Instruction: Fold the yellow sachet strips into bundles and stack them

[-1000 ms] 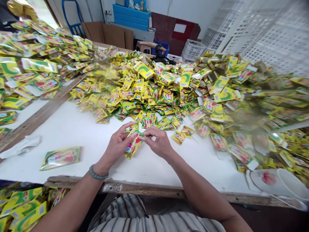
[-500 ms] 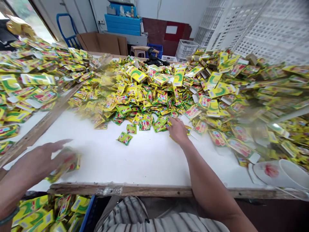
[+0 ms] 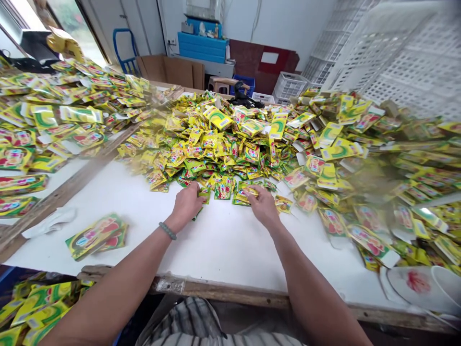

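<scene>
Both my hands are at the front edge of a heap of small yellow and green packets (image 3: 216,151) on a white tabletop (image 3: 223,245). The curled fingers of my left hand (image 3: 187,204) pinch a small green packet (image 3: 204,194); a second one peeks out under them. With fingers closed on another green packet (image 3: 240,197), my right hand (image 3: 264,204) lies to the right. Between the hands sits a loose packet (image 3: 224,188). Two flat yellow-green boxes (image 3: 95,235) overlap on the table at left. My left fingertips are partly hidden.
Piles of flat yellow boxes rise at left (image 3: 72,115) and right (image 3: 342,144). A wooden strip (image 3: 72,178) divides the table. At front right stands a white cup (image 3: 414,288). Below the edge, a bin holds more boxes (image 3: 43,307). White crates (image 3: 414,57) stack behind.
My left hand has let go of the boxes at left and moved right to the packets. My right hand stays at the packets. The view has shifted slightly left.
</scene>
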Demonstrator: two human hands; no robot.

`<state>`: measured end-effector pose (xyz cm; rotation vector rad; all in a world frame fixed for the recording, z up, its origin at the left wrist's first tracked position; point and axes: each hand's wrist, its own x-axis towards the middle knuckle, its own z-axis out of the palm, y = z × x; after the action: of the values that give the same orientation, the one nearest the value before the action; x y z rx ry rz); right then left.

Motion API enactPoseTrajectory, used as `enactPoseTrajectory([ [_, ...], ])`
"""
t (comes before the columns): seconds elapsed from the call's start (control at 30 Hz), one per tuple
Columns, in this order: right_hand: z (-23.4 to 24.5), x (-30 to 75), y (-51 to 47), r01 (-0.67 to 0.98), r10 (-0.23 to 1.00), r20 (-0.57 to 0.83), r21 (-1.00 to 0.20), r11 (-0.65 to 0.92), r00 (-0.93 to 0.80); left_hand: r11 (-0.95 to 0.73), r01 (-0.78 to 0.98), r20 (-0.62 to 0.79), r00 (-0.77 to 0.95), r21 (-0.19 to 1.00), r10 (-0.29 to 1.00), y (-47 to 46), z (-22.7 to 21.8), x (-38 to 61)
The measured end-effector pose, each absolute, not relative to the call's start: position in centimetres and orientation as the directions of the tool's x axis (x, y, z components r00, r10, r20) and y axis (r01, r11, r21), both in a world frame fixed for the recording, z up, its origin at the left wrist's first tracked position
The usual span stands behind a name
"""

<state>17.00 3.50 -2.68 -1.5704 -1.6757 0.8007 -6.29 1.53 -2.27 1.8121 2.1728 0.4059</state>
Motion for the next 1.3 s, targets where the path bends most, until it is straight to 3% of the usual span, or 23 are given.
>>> enactPoseTrajectory([
  [0.1, -2.8, 15.7, 2.8, 0.372, 0.993, 0.017, -0.926, 0.061, -0.119, 0.202, 0.684, -0.07, -0.216, 0.701, 0.974, 0.7, -2.6, -6.5],
  [0.2, -2.8, 14.2, 2.0, 0.097, 0.981, -0.06, -0.994, -0.043, -0.185, 0.215, 0.212, -0.183, -0.162, 0.953, 0.97, -0.1, -2.8, -5.7],
  [0.3, -2.6, 12.7, 1.3, -0.086, 0.965, -0.144, -0.982, -0.167, -0.22, 0.242, -0.092, -0.25, -0.088, 0.966, 0.964, -0.5, -2.8, -4.5],
  [0.4, -2.4, 11.8, 0.9, -0.167, 0.963, -0.17, -0.964, -0.206, -0.208, 0.242, -0.155, -0.252, -0.048, 0.958, 0.967, -0.8, -2.4, -4.0],
  [0.53, -2.1, 12.0, 0.9, -0.116, 0.975, -0.118, -0.983, -0.141, -0.186, 0.25, -0.293, -0.25, 0.037, 0.923, 0.967, -1.1, -1.7, -4.5],
  [0.7, -1.3, 13.0, 1.0, -0.048, 0.959, -0.046, -0.997, -0.062, -0.279, 0.338, -0.217, -0.322, 0.107, 0.916, 0.941, -1.2, -1.7, -4.8],
  [0.83, -1.3, 13.3, 0.9, 0.109, 0.922, -0.027, -0.994, 0.016, -0.387, 0.329, -0.169, -0.299, 0.181, 0.929, 0.937, -1.3, -1.7, -5.1],
  [1.0, -1.7, 13.2, 0.6, 0.241, 0.926, 0.035, -0.961, 0.134, -0.375, 0.32, -0.143, -0.282, 0.235, 0.936, 0.93, -1.3, -1.5, -5.7],
  [1.13, -1.4, 12.7, 0.2, 0.167, 0.929, 0.073, -0.976, 0.142, -0.362, 0.225, 0.011, -0.224, 0.131, 0.974, 0.966, -1.1, -2.1, -5.1],
  [1.3, -0.6, 12.5, 0.0, 0.025, 0.93, -0.018, -1.0, -0.009, -0.366, 0.124, 0.196, -0.141, 0.077, 0.973, 0.987, -1.0, -2.9, -4.5],
])
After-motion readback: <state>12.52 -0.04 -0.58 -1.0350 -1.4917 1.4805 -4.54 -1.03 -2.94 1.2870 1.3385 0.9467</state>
